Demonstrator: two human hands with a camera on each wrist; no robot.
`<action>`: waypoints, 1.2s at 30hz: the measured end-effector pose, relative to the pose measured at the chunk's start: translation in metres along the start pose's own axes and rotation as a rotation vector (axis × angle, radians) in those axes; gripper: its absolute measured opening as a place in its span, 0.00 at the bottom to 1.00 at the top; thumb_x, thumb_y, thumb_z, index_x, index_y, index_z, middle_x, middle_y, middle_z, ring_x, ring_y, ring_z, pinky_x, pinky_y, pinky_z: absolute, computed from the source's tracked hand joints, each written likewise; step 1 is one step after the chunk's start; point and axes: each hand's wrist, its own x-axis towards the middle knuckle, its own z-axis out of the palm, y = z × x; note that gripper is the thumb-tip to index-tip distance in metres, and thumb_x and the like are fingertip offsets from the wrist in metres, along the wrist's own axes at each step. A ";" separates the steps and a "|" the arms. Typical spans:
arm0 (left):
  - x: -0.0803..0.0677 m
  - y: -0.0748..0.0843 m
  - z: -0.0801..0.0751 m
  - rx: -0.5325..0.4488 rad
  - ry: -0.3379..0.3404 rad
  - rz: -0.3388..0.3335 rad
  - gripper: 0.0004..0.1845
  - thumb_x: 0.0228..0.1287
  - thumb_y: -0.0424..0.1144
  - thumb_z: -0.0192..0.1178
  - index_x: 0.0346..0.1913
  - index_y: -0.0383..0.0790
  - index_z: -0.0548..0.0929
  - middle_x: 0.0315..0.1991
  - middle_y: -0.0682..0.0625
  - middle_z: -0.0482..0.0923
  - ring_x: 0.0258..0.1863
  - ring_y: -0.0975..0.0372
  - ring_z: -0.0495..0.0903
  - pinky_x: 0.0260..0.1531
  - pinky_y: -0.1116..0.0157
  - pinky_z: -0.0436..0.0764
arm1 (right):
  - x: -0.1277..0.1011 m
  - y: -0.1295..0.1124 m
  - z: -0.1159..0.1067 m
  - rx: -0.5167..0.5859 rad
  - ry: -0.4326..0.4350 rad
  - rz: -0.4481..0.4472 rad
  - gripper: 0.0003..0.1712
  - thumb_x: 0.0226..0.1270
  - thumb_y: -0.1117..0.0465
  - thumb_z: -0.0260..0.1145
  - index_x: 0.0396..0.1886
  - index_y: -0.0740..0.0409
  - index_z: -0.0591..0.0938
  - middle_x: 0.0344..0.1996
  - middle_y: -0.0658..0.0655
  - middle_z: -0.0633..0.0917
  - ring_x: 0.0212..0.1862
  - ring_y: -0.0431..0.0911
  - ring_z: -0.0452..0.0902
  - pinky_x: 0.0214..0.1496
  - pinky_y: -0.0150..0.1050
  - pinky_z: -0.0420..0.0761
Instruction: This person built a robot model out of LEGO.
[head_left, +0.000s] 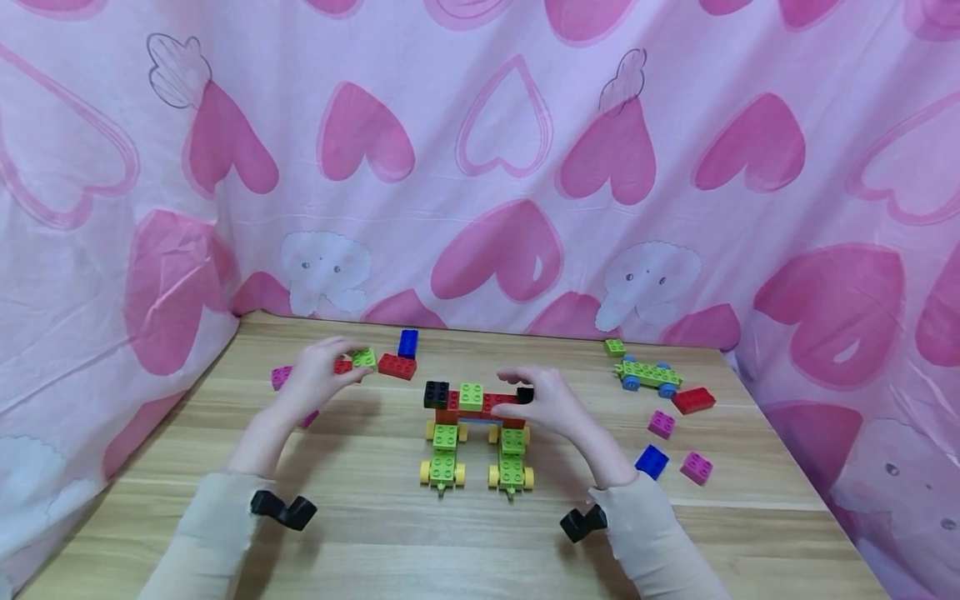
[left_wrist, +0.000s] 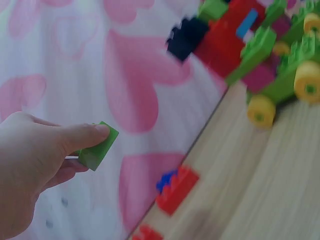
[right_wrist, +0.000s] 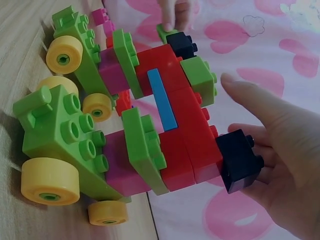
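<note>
My left hand [head_left: 318, 375] pinches a light green brick [left_wrist: 99, 149] between thumb and fingers, raised above the table in the left wrist view. In the middle stands a toy built from two green wheeled bases [head_left: 445, 471] with yellow wheels, joined by a red brick span [right_wrist: 170, 90]. A black brick [head_left: 437, 394] sits at its left end, a green brick [right_wrist: 199, 77] on top. My right hand [head_left: 551, 402] is spread around the black brick [right_wrist: 239, 159] at the right end. Its thumb stands apart, and its fingers reach behind that brick.
Red [head_left: 397, 365] and blue [head_left: 408, 342] bricks lie at the back left, with a magenta brick [head_left: 281, 377] beside my left hand. On the right are a green base with blue wheels [head_left: 648, 374] and several loose bricks. A heart-patterned curtain [head_left: 495, 183] stands behind the table.
</note>
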 end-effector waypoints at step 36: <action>0.025 0.134 0.061 -0.127 0.016 0.413 0.22 0.53 0.39 0.72 0.52 0.34 0.84 0.46 0.43 0.86 0.47 0.54 0.85 0.47 0.61 0.85 | 0.000 -0.021 -0.006 0.031 0.186 -0.174 0.26 0.53 0.61 0.77 0.53 0.63 0.84 0.45 0.60 0.88 0.48 0.52 0.84 0.50 0.48 0.84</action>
